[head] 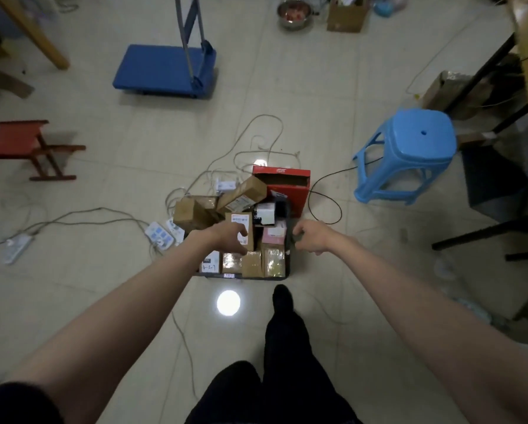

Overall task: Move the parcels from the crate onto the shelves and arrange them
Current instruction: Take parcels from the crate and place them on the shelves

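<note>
On the floor just ahead of the person's feet, the crate (288, 240) is sitting packed with parcels (273, 260), small brown cartons standing on end, some piled loose at the far side. The left hand (230, 238) is reaching over the middle of the crate, thumb and fingers curling round a labelled brown parcel (245, 226) that is standing upright; it looks gripped, but contact on the hidden side is not showing. The right hand (308, 237) is hovering at the crate's right rim, fingers loosely curled, holding nothing.

A red box (282, 182) is lying open against the crate's far right corner. A long brown carton (243, 194) is leaning tilted across the far parcels. Power strips (160, 235) and cables (256, 142) are trailing over the floor left and far of the crate.

A blue stool (409, 154) is standing to the right, well apart. A blue platform cart (164, 70) is parked far left. A red wooden stool (30, 148) is sitting at the left edge. A metal bowl (295, 13) and an open cardboard box (347, 13) are resting at the far edge. One dark-trousered leg (282, 347) is stepping towards the crate.
</note>
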A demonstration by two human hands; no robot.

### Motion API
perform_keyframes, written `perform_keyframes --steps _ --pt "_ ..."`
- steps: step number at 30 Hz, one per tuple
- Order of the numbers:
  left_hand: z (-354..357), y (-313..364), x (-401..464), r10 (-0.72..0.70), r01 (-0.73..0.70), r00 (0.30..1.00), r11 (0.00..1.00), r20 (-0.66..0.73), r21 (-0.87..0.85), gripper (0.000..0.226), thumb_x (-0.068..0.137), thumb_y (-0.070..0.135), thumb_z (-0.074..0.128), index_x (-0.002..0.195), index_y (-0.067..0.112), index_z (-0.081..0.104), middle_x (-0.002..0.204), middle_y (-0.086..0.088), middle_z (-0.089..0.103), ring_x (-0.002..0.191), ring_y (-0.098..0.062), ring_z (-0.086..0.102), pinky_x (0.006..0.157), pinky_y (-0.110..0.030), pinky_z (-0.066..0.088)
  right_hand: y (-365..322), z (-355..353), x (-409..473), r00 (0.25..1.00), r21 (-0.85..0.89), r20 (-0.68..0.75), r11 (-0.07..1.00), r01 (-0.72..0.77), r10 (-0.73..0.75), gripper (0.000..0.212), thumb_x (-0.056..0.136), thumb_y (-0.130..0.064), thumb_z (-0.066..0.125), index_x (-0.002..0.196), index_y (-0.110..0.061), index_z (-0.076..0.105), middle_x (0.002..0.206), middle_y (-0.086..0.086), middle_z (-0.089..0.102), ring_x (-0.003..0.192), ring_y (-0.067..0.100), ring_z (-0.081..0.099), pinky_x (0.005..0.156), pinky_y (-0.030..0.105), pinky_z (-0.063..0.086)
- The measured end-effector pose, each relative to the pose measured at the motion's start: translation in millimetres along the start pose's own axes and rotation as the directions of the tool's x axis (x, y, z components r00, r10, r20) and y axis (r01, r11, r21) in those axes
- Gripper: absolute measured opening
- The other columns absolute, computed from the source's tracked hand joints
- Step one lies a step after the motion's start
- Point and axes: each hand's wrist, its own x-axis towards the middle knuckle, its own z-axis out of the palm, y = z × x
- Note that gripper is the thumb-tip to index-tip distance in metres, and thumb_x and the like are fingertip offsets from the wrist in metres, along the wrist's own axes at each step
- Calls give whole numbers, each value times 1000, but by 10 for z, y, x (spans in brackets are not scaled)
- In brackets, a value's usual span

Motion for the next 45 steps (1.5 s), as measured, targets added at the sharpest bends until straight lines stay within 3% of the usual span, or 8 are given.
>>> perform_keyframes --steps 6,14,23,27,31,38,42,45 --pt "-284 -198 678 -70 67 997 988 -16 -141 59 86 34 71 138 20 48 132 -7 58 113 -23 58 92 -34 49 -38 -290 1036 999 145 33 988 -44 39 27 89 -22 69 113 -20 57 106 5 63 83 19 64 57 25 49" --pt "-298 -619 1858 -154 152 988 968 7 -202 56 86 32 69 137 16 50 128 -7 61 110 -24 60 91 -34 49 118 -60 2438 983 469 61 864 -181 173 21 91 -12 66 110 -20 58 115 10 65 100 25 67 88 41 59" --pt "9 -831 3505 -211 149 970 906 -119 -397 51 85 27 69 131 13 52 118 -7 58 106 -28 58 93 -41 51 459 371 4081 960 645 104 717 -264 260 61 92 -5 63 148 -13 39 139 16 53 115 29 62 93 42 58" --pt "246 -959 3951 -317 172 917 864 -244 -473 74 79 23 76 139 9 35 140 -15 40 125 -34 45 103 -42 43 477 579 4532 960 665 81 703 -252 267 69 93 -6 60 155 -12 29 149 12 44 118 22 56 101 39 53" --pt "341 -1055 4223 -292 122 909 870 -299 -477 84 79 17 76 147 11 28 147 -13 34 132 -31 36 105 -35 34 403 681 4762 969 719 83 660 -219 232 72 93 1 54 156 -10 22 141 6 49 130 22 47 110 34 42" --pt "393 -1295 4039 -279 -28 886 766 -371 -642 105 70 21 84 153 21 19 149 -8 35 134 -26 40 111 -43 38 -19 749 4604 989 798 73 587 -134 127 88 81 10 52 157 -19 21 132 12 60 119 27 57 76 27 49" --pt "280 -1500 3659 -301 -92 869 682 -393 -726 108 61 38 84 149 22 23 140 -1 48 124 -18 51 103 -43 47 -396 667 4311 999 808 35 587 -37 15 93 78 0 62 156 -33 24 135 15 54 119 28 58 99 39 52" --pt "179 -1533 3334 -309 -166 839 638 -448 -752 108 60 40 85 149 26 24 142 0 44 128 -14 46 107 -38 45 -607 576 4039 999 852 31 523 -5 -41 68 94 0 54 150 -33 35 110 4 64 103 21 66 90 34 57"
